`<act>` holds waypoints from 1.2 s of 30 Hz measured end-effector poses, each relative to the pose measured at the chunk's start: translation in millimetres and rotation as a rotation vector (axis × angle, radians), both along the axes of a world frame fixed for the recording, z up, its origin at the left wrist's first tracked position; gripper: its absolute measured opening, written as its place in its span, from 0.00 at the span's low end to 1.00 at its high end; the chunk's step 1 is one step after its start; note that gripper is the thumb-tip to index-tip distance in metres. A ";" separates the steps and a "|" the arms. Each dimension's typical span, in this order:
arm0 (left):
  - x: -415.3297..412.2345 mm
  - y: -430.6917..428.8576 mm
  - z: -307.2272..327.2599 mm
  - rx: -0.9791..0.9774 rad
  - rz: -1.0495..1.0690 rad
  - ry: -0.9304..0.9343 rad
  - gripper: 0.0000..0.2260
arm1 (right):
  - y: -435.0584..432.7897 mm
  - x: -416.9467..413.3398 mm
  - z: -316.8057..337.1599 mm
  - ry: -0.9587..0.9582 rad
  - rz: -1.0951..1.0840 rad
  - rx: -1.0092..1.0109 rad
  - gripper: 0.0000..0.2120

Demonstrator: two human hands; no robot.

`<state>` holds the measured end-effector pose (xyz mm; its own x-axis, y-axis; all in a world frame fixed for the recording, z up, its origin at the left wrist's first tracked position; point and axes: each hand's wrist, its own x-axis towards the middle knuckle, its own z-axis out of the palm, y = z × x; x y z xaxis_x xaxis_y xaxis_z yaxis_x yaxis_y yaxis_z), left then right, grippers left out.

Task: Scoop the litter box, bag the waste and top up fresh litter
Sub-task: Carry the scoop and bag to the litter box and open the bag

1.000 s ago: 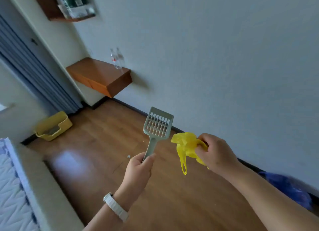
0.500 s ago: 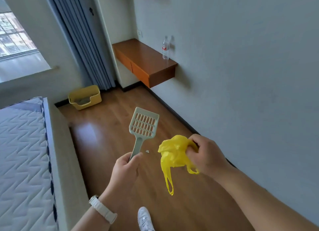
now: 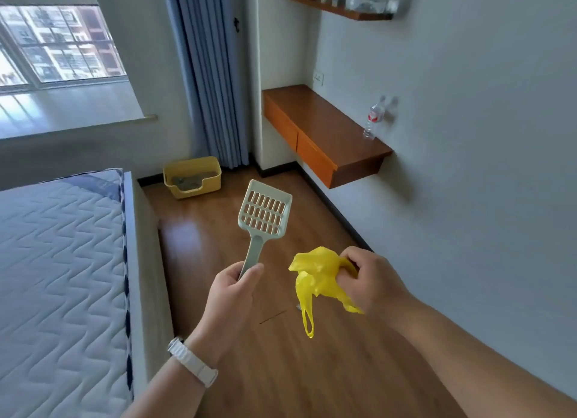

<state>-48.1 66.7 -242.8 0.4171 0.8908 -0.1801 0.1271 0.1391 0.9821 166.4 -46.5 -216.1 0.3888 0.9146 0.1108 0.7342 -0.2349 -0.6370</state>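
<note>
1. step in hand: the approach, no scooping yet; left hand (image 3: 229, 285) grips the slotted scoop (image 3: 264, 210), right hand (image 3: 370, 280) clutches a crumpled yellow bag (image 3: 315, 275).
2. the litter box (image 3: 192, 180) sits well apart, across the floor by the curtain.
3. next: get to it, crouch, open the bag.

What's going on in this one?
A person's left hand grips the handle of a pale green slotted plastic litter scoop, and the right hand clutches a crumpled yellow plastic bag. The yellow plastic litter box sits ahead on the wooden floor by the blue-grey curtain. Scooping has not started.
</note>
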 end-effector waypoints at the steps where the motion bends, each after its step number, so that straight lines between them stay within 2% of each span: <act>1: -5.2 9.5 0.5 0.004 0.026 -0.003 0.17 | 16.7 -4.1 0.8 0.002 0.030 -0.005 0.08; 7: -35.0 67.0 -10.9 0.010 0.155 0.021 0.18 | 115.6 -31.6 -5.2 0.069 0.196 -0.022 0.08; 16: -56.3 193.1 -28.6 -0.068 0.324 0.009 0.17 | 282.2 -38.5 -37.3 0.163 0.330 -0.032 0.09; 23: -46.3 299.6 -15.4 -0.071 0.412 0.059 0.24 | 413.2 -30.4 -29.8 0.238 0.403 -0.027 0.10; 29: -50.9 368.4 -12.4 -0.091 0.482 0.053 0.16 | 493.0 -29.2 -17.8 0.231 0.438 0.009 0.10; 36: -59.4 477.8 -45.7 -0.145 0.505 0.012 0.16 | 592.4 -27.7 -44.1 0.231 0.360 -0.040 0.11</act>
<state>-107.5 544.5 -288.5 -0.0603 0.9458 -0.3190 0.0200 0.3207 0.9470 138.6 545.9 -260.2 0.0544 0.9983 0.0197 0.6133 -0.0178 -0.7897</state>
